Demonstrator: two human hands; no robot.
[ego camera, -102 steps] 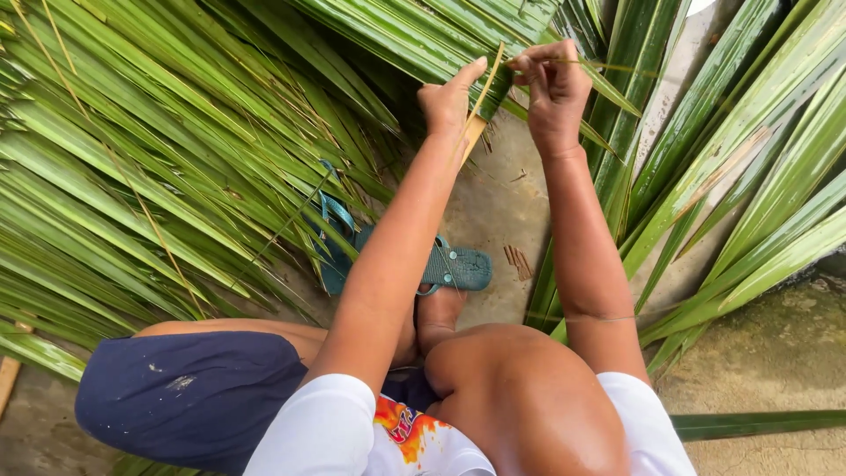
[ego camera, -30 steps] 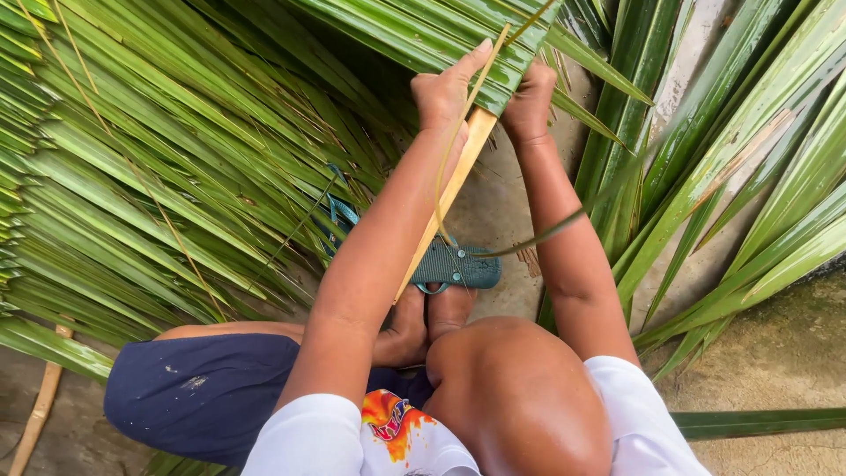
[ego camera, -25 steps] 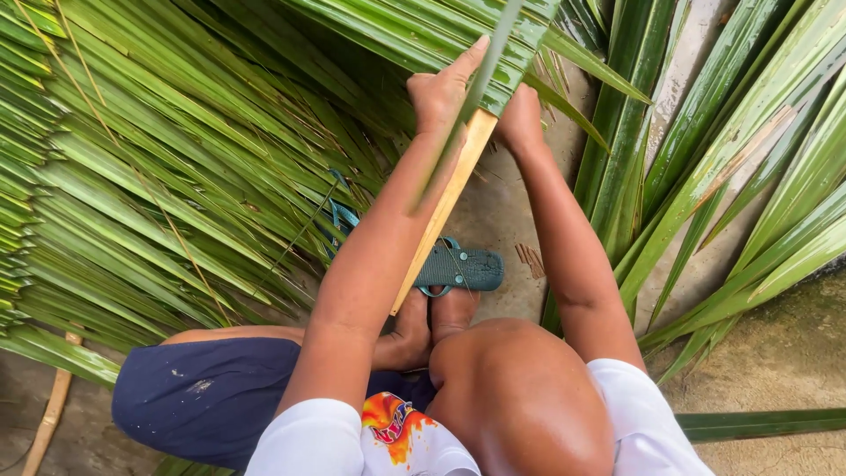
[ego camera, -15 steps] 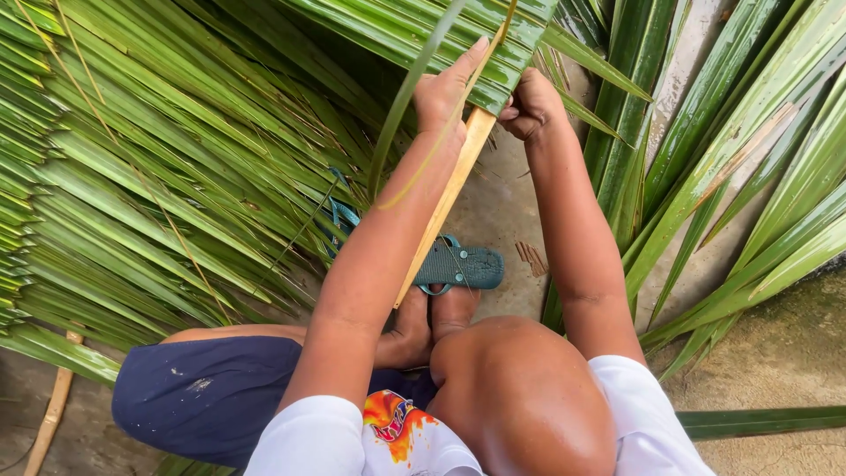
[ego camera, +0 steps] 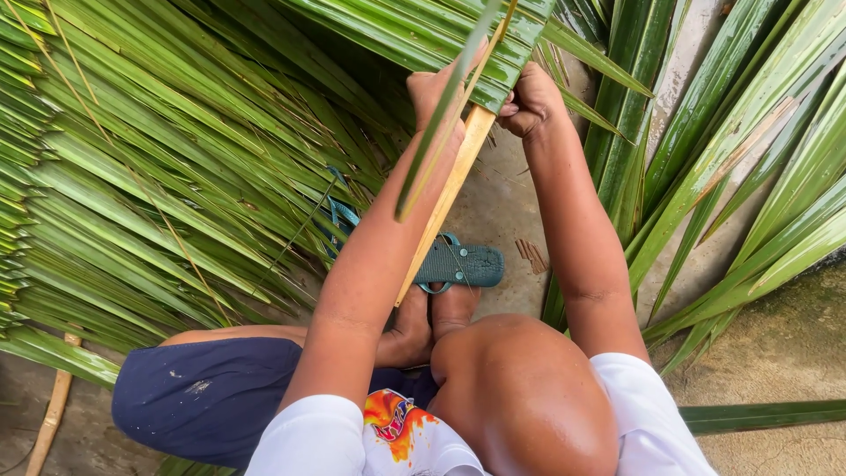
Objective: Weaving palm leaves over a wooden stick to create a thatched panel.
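A pale wooden stick (ego camera: pixel 449 189) slants from near my raised knee up to a panel of folded green palm leaves (ego camera: pixel 423 35) at the top. My left hand (ego camera: pixel 438 88) presses on the stick's upper end, fingers against the leaves. A long green leaf strip (ego camera: pixel 441 123) hangs down over this hand and forearm. My right hand (ego camera: pixel 529 99) is closed in a fist beside the stick, just under the panel's edge, pinching something thin that I cannot make out.
Palm fronds (ego camera: pixel 150 167) spread across the left and more fronds (ego camera: pixel 731 150) fan out at the right. A teal sandal (ego camera: pixel 463 264) lies on the concrete ground by my foot. Another pale stick (ego camera: pixel 53 414) lies at the lower left.
The loose leaf strip has swung from beside my right arm up over my left hand. My right hand has shifted slightly right of the stick and closed. The stick has stayed in place.
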